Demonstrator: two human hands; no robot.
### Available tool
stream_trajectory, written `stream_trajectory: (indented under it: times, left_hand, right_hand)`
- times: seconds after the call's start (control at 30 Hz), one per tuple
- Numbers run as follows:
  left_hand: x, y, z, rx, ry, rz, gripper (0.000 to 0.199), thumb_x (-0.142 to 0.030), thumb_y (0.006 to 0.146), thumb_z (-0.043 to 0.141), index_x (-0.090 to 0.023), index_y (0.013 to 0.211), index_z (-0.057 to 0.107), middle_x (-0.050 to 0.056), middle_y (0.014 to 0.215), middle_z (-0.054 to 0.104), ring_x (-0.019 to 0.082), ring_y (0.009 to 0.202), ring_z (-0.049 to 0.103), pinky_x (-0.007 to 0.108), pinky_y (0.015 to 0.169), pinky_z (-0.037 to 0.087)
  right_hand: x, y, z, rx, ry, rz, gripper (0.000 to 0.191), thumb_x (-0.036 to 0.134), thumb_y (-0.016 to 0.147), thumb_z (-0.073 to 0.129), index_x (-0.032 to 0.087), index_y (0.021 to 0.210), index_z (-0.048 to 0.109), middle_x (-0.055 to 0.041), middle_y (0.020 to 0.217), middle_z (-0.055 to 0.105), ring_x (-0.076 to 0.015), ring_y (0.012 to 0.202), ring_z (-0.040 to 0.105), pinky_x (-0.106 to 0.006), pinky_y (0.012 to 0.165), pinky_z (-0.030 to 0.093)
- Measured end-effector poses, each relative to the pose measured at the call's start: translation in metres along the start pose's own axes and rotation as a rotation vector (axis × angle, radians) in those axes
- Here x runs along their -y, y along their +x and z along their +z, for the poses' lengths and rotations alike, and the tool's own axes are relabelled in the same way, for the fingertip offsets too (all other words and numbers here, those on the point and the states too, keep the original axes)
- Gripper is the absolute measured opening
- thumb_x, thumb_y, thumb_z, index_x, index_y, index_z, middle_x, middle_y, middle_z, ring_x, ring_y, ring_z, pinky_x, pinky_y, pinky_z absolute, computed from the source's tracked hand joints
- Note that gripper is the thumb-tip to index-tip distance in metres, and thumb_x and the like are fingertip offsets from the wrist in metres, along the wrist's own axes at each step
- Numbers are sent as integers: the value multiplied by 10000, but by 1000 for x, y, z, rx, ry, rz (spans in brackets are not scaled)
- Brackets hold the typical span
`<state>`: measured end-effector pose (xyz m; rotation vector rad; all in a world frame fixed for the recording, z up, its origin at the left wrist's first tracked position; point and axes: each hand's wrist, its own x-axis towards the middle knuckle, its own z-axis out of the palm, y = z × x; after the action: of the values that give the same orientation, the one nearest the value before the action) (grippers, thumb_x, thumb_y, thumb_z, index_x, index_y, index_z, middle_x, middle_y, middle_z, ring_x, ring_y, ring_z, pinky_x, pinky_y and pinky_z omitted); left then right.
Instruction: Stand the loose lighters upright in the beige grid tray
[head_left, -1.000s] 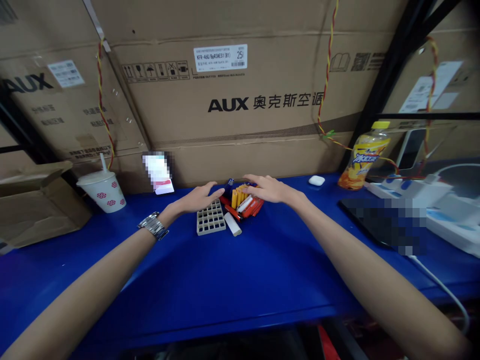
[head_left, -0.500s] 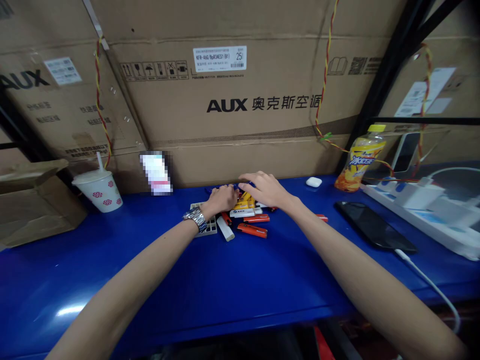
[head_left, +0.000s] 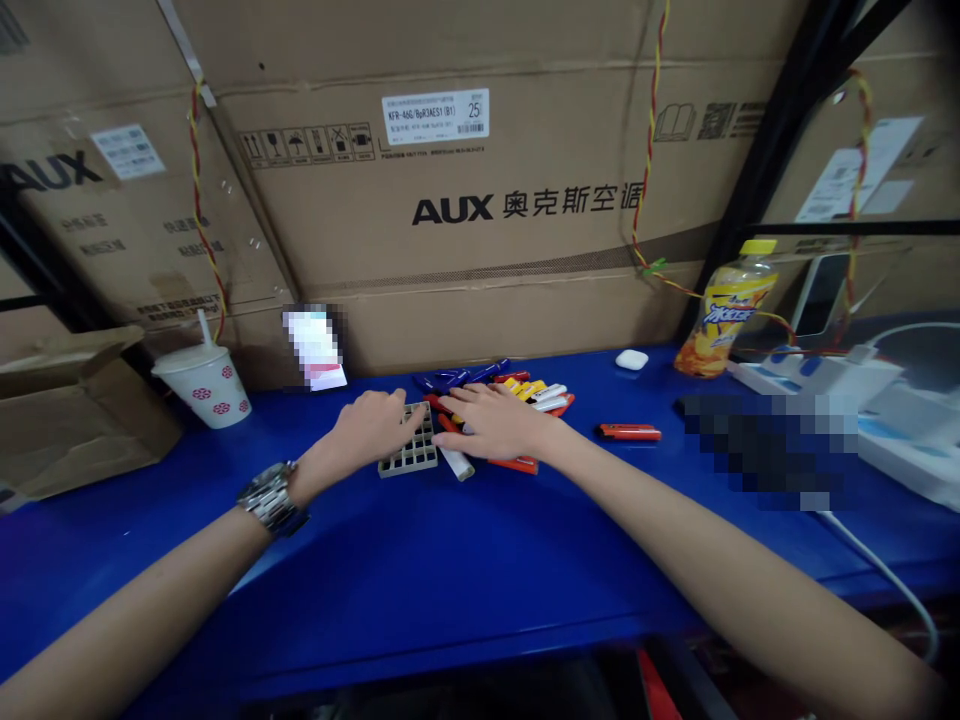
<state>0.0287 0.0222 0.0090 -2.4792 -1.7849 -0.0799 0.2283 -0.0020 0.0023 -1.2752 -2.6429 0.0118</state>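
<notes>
My left hand (head_left: 373,428), with a metal watch (head_left: 274,497) on its wrist, rests at the left side of a pale grid tray (head_left: 409,466). Its fingers are stretched and partly cover the square cells. My right hand (head_left: 499,425) lies palm down with spread fingers over a pile of lighters, hiding part of it. Blue lighters (head_left: 454,378) show beyond the fingers, yellow lighters (head_left: 534,390) and a white lighter (head_left: 550,396) to the right. Nearer me are another white lighter (head_left: 457,463) and an orange-red lighter (head_left: 517,465). One red lighter (head_left: 630,432) lies apart, right of my forearm.
On the blue table (head_left: 420,580) stand a paper cup (head_left: 206,385) with a straw, a lit phone (head_left: 315,350) and a yellow-capped drink bottle (head_left: 727,310). A white earbud case (head_left: 631,359), a blurred dark device (head_left: 757,445) with its cable and a power strip (head_left: 907,450) lie right.
My left hand has moved left off the pile to the tray. My right hand has come left and nearer, over the lighters. More blue lighters now show.
</notes>
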Motion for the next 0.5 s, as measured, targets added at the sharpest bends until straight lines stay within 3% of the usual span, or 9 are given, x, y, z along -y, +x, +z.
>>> stream_trajectory:
  times: [0.1,0.2,0.3,0.5]
  left_hand:
    - [3,-12,8,2,13,34,754,-726,814,252,-106,1072,593,222,1049,598,380,981,568,493,794,450]
    - [10,-11,8,71,0,43,800,-755,774,297,-94,1132,570,220,1092,563,368,984,556,477,826,446]
    - [20,-7,3,179,-61,108,720,-640,791,387,-108,1257,518,207,1181,530,355,1028,529,477,891,419]
    - [28,-12,-7,252,-82,209,567,-376,849,388,-348,1415,376,108,1396,427,371,1185,404,565,944,352]
  right_hand:
    - [6,1,4,91,6,7,875,724,821,332,112,1446,343,-209,1453,382,-391,1335,334,-571,1057,258]
    - [-1,2,6,148,35,7,872,702,821,364,115,1463,311,-189,1480,345,-364,1367,294,-533,1089,240]
    - [-19,3,5,166,64,9,814,646,827,418,107,1436,367,-174,1475,362,-337,1368,309,-480,1099,264]
    - [-46,0,-2,140,108,35,684,592,860,408,120,1351,477,-157,1394,482,-313,1287,431,-431,1046,343]
